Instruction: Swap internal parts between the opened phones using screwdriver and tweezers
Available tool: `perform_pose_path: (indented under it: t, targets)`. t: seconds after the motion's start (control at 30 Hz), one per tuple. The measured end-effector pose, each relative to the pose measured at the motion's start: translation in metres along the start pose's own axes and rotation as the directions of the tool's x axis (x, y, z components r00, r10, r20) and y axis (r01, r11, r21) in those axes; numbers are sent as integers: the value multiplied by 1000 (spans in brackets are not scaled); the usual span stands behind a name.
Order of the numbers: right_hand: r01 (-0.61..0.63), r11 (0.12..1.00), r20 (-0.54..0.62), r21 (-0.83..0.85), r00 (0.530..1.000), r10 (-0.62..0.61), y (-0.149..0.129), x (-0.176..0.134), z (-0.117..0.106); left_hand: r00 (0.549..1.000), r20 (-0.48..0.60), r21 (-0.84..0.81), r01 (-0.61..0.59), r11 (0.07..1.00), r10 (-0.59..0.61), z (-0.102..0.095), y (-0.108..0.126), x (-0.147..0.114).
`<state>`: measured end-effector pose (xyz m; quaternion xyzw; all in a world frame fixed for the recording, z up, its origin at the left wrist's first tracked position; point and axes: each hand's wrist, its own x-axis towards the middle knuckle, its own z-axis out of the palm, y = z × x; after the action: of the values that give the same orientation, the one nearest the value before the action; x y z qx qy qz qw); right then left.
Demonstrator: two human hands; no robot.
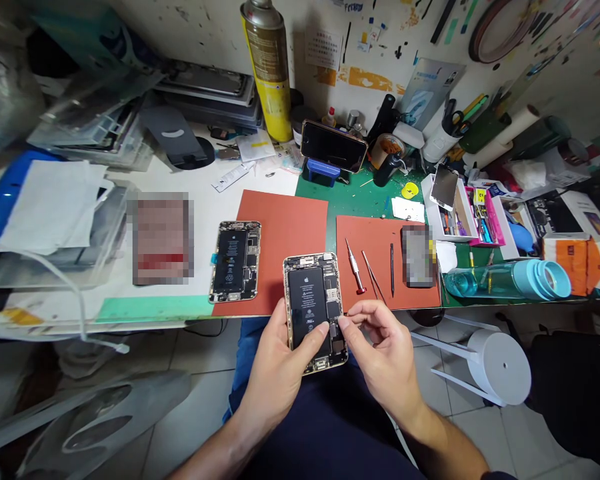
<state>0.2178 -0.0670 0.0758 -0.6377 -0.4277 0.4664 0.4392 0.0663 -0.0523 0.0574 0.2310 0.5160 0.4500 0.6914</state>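
Note:
An opened phone, its black battery and circuit board showing, is held over the table's front edge. My left hand grips it from the left and below, the thumb lying across the battery. At its right edge, my right hand has thumb and forefinger closed near the board; whether something small is pinched there I cannot make out. A second opened phone lies on the left, partly on the brown mat. Right of my hands are a screwdriver, tweezers and a thin black tool.
A blurred-out phone-like slab lies on the right mat. A phone on a blue stand and a yellow spray can stand behind. Tool boxes and a blue bottle are at right, a white stool below.

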Motion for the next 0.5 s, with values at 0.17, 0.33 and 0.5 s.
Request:
perform_pose_path:
  t: [0.17, 0.33, 0.5]
  targets:
    - [50, 995, -45, -81, 998, -53, -2, -3, 2, 1000, 8, 50, -29, 998, 28, -3, -2, 0]
    - [146, 971, -87, -191, 982, -165, -2, -4, -3, 1000, -5, 47, -11, 999, 11, -3, -1, 2]
    - [144, 929, -154, -341, 966, -206, 11, 7, -17, 998, -56, -11, 4, 1000, -5, -5, 0, 9]
